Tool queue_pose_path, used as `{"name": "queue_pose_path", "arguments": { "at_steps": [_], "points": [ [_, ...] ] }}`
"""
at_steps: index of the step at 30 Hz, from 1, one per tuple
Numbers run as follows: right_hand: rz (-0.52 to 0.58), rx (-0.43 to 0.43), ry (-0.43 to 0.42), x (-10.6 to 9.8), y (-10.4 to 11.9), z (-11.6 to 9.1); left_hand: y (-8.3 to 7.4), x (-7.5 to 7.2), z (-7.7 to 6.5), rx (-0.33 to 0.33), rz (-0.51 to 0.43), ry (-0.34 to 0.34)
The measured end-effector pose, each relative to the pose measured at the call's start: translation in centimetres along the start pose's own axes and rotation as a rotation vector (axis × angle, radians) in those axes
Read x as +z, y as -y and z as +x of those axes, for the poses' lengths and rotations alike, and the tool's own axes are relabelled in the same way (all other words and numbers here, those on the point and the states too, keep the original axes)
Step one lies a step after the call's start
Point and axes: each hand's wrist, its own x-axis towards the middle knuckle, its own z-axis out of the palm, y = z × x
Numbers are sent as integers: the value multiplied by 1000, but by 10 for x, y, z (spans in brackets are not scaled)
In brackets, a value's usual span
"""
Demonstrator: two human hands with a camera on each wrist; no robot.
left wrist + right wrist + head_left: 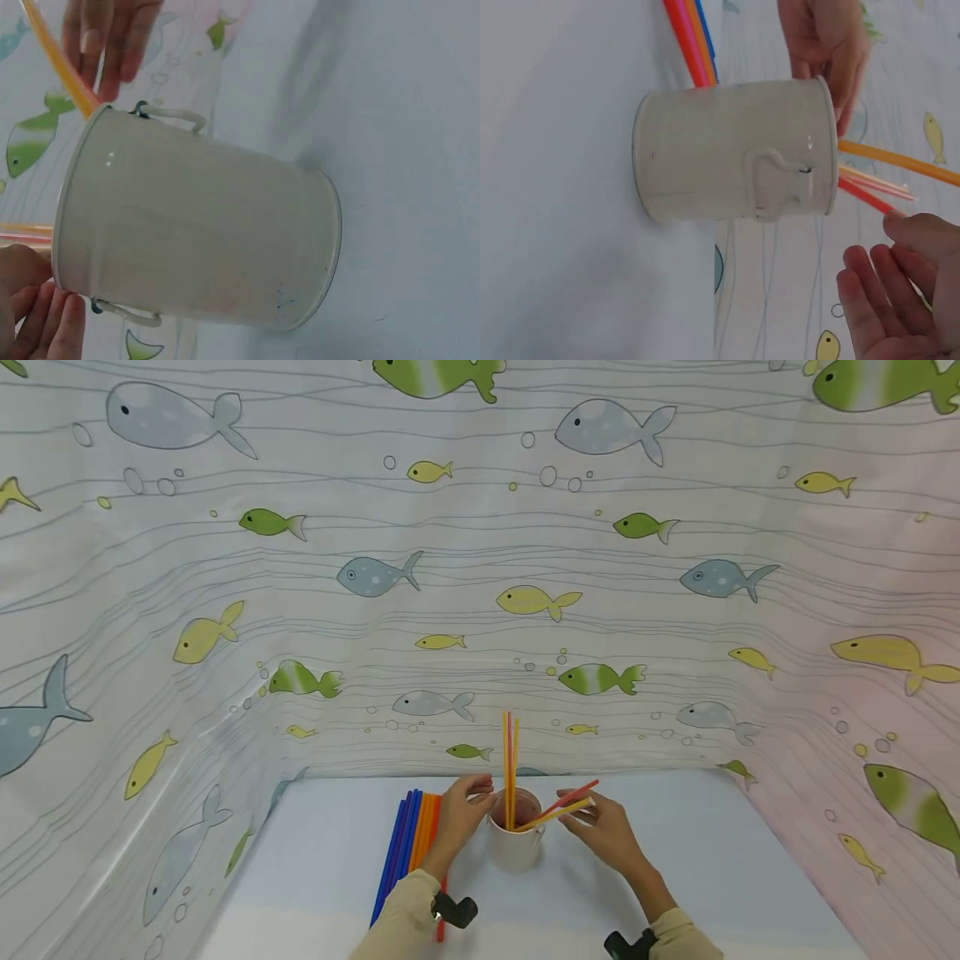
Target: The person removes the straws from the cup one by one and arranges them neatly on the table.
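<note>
A cream metal pot [202,225] with small side handles stands upright on the table. Three straws [509,768], yellow and red, rise from it, while a red straw [573,794] and a yellow straw [562,811] lean out over its right rim. At the rim's left side is my left hand [463,814], its fingertips right by the edge and loosely bent. On the right, my right hand [603,835] is beside the leaning straws. In the right wrist view its thumb meets the end of a red straw, with the other fingers spread loosely apart from it.
Blue, orange and red straws [408,831] lie side by side on the white table [315,860], left of the pot and partly under the left forearm. A fish-patterned sheet [465,610] hangs behind the table and along both sides.
</note>
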Motion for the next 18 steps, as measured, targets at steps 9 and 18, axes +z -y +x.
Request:
{"name": "queue_pose_path", "arguments": {
  "at_steps": [9,18],
  "points": [
    [173,-83,-134,18,4,-2,15,9,-8,48,-23,-67],
    [253,-129,-222,25,3,-3,22,16,-11,55,-79,-107]
  ]
}}
